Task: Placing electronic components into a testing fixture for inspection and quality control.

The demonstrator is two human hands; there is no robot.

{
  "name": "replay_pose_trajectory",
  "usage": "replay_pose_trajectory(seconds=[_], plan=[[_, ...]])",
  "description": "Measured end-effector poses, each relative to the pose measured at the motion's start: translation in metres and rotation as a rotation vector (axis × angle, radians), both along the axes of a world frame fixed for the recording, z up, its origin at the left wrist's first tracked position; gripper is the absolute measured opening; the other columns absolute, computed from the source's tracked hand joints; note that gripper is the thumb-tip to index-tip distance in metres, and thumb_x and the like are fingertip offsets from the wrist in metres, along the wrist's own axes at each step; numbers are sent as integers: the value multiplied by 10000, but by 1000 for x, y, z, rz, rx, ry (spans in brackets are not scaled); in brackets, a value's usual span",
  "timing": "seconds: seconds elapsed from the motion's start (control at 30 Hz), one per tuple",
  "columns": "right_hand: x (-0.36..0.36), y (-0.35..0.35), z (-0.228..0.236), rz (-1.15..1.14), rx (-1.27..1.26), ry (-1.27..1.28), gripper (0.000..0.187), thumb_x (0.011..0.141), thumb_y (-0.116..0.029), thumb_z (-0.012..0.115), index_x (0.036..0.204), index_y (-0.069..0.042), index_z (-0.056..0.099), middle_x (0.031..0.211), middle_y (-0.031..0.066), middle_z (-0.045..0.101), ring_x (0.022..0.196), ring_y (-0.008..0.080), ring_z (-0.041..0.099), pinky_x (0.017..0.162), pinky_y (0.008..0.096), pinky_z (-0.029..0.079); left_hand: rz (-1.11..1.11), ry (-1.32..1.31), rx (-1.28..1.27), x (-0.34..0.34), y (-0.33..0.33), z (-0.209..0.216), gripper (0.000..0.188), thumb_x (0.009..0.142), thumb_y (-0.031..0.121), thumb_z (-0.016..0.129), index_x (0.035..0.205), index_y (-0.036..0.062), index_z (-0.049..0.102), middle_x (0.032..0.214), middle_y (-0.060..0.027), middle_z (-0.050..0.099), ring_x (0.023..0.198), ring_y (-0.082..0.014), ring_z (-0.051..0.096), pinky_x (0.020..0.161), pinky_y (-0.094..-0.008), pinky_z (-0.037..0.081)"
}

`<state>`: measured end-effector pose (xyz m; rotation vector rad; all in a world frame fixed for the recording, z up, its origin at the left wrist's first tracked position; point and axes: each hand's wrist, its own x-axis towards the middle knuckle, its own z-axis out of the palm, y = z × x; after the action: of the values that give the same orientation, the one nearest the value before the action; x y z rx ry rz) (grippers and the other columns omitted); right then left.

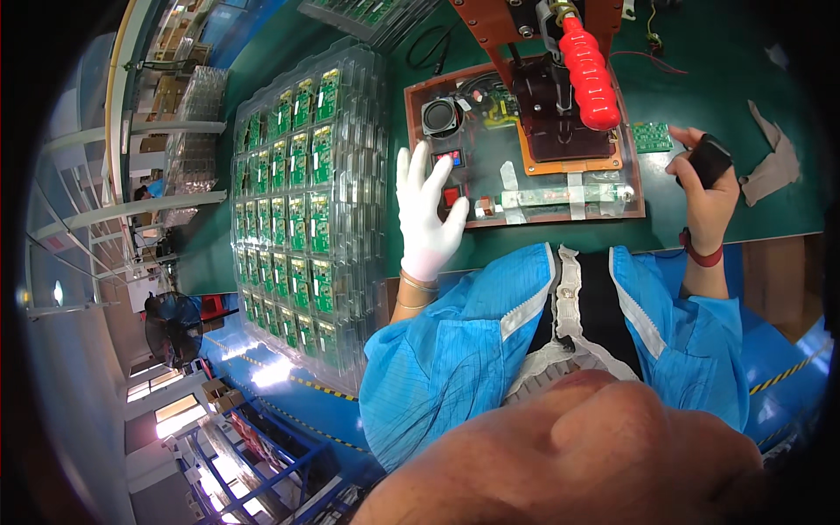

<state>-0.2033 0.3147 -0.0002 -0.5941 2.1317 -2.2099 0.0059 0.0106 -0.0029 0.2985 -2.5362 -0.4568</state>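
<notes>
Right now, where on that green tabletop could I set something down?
A bare patch of tabletop lies between the small green circuit board and the ragged beige scrap, beyond the right hand. A narrow strip runs before the brown-framed box. The left side is crowded with clear plastic trays of green boards and the white-gloved left hand.

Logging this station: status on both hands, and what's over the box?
Left hand gloved, open, beside red switch. Right hand at green circuit board, grip unclear. Red handle overhangs box.
</notes>
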Motion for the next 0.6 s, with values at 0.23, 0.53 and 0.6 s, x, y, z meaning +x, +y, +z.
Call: replay_pose_trajectory(seconds=[0.23,0.53,0.6], plan=[[-21,-30,76,59,-45,720,421,900,-71,717,1307,14,653,1272,143,708,856,131,670,794,232,526,-8,97,176,6,0,-11,475,767,29,700,1241,15,665,1447,-163,569,1391,-402,477,1158,-460,386],[-59,-98,152,375,-20,1507,416,787,-117,843,1159,-25,681,1081,137,733,784,202,675,705,289,544,-27,129,117,-4,-6,-10,451,776,48,700,1224,12,669,1389,-160,612,1365,-390,502,1140,-447,402],[-68,-110,167,416,-66,1307,375,799,-116,828,1127,-28,670,1036,128,722,750,191,658,675,280,530,-49,119,114,-4,-4,-7,450,777,62,701,1223,10,667,1383,-157,614,1360,-395,502,1140,-452,399]])
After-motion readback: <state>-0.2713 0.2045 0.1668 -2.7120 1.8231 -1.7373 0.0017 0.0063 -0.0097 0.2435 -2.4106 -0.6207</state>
